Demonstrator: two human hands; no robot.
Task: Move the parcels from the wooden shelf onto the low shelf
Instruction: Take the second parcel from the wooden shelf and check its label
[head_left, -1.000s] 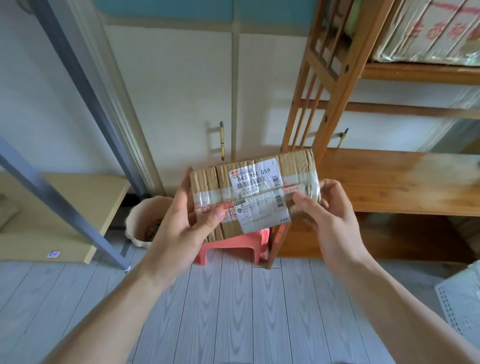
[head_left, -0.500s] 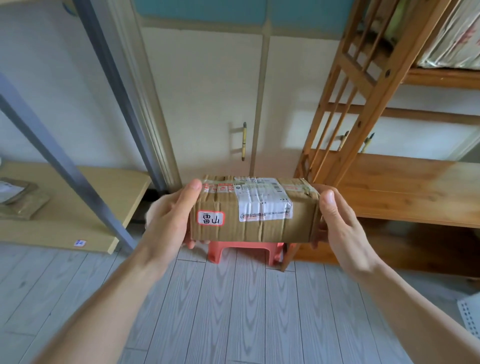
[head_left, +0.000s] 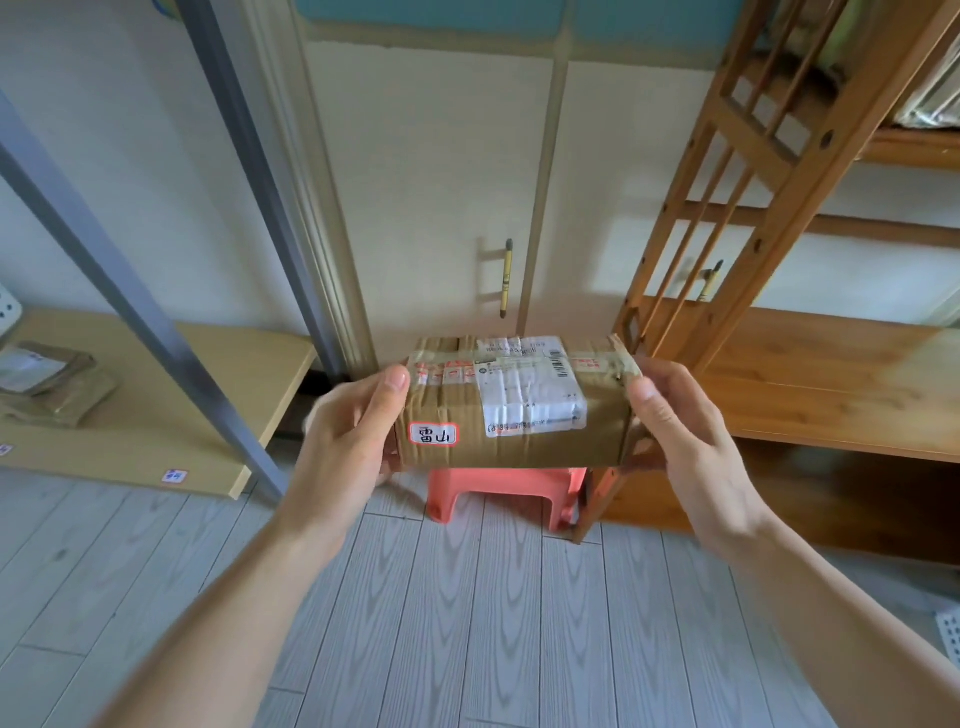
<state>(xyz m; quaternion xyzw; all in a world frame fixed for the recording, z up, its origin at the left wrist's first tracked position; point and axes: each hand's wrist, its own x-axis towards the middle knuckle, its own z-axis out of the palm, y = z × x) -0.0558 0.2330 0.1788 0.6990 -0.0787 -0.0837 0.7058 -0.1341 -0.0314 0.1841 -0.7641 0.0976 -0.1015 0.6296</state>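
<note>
Hands grip a brown taped cardboard parcel (head_left: 511, 402) by its two short ends: left hand (head_left: 348, 441) with thumb over the top edge, right hand (head_left: 680, 431) likewise. It hangs in mid-air above a red plastic stool (head_left: 504, 491), between the light low shelf (head_left: 156, 415) and the slatted wooden shelf (head_left: 810, 384).

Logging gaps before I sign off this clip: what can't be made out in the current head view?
- Parcel: the shipping label print is too small and creased to read; its end faces sit under the left hand and right hand.
- Low shelf: cut off by the left edge, so its parcel count is unknown.
- Wooden shelf: cut off right; remaining parcels unknown.
- Red stool: top hidden behind the parcel.
</note>
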